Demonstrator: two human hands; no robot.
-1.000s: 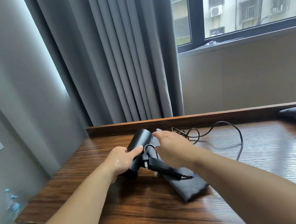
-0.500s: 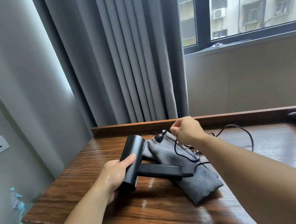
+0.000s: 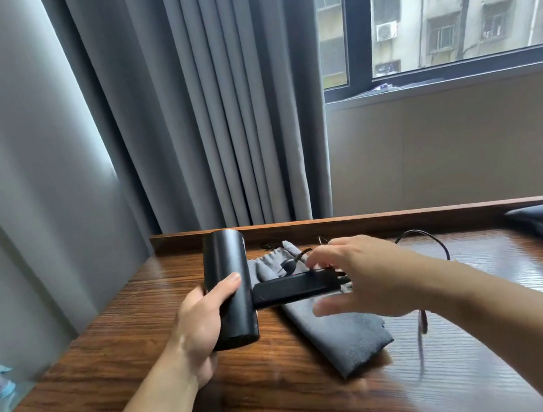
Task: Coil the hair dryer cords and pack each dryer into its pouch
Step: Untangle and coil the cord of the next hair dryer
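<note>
Bare tabletop (image 3: 127, 356) lies open near left; pouch (image 3: 346, 341), dryer (image 3: 227, 274) and cord (image 3: 437, 242) crowd the middle.

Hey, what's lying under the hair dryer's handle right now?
The grey pouch lies on the table beneath the handle. The right hand covers the handle's far end, so whatever lies under there is hidden.

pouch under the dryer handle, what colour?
Dark grey fabric pouch, plain, no pattern; head view.
</note>
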